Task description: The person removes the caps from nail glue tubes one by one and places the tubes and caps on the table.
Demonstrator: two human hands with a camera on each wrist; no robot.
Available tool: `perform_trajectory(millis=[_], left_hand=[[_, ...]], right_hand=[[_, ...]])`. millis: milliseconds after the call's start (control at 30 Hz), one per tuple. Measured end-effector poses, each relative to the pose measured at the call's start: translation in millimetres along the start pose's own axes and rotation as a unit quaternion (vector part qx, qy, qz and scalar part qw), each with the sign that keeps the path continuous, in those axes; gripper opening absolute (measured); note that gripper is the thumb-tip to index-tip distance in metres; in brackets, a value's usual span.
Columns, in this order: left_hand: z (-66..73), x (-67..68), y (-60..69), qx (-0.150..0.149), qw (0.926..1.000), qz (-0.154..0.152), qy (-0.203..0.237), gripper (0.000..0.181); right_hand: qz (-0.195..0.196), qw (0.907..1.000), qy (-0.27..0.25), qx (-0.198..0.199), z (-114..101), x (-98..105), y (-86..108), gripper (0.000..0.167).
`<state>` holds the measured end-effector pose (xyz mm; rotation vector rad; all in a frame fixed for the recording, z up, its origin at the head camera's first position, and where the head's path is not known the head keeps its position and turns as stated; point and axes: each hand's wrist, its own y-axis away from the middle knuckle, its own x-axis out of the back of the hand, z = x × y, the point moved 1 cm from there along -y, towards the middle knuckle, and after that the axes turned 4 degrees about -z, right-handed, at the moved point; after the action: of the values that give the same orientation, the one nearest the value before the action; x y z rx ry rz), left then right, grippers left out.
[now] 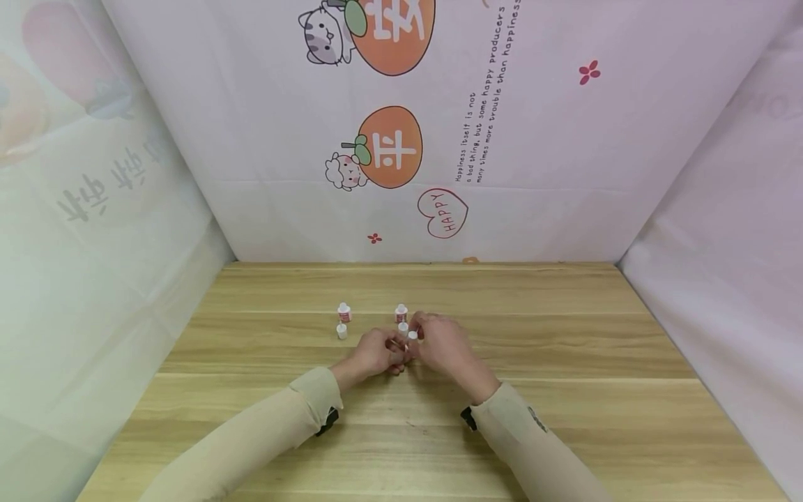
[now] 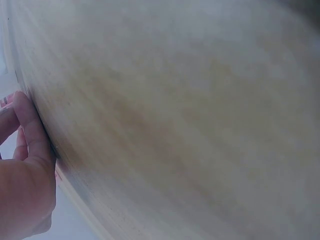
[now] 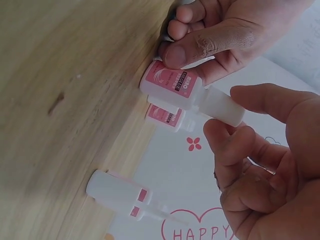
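Between the two hands stands a small nail glue bottle (image 3: 172, 86) with a pink label and a white cap (image 3: 223, 106). My left hand (image 1: 376, 352) grips the bottle's body low down, thumb across the label, close to the tabletop. With thumb and fingertips my right hand (image 3: 280, 155) pinches the cap, which sits at the bottle's neck. Just beyond is a second pink-labelled bottle (image 3: 162, 116). Another white bottle (image 3: 120, 192) nearby shows a thin pointed tip. In the left wrist view, only part of the left hand (image 2: 25, 185) shows, and the bottle is mostly hidden.
On the wooden table (image 1: 263, 404), a labelled bottle (image 1: 344, 313) and a small white container (image 1: 341, 332) stand left of the hands. A further labelled bottle (image 1: 401, 314) stands just beyond the hands. A printed cloth wall (image 1: 533, 223) rises behind the table.
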<state>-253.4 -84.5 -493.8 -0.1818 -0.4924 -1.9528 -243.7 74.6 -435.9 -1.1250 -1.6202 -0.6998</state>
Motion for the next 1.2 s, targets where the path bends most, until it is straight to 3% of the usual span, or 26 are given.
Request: perform_trajectory(millis=[1200], left_hand=[[-1.8,-1.2,-0.8,-0.007,0.9999,0.008,0.002,0.019]], right_hand=[[0.011,0.9999,0.007,0.008,1.0,-0.5,-0.7,0.015]])
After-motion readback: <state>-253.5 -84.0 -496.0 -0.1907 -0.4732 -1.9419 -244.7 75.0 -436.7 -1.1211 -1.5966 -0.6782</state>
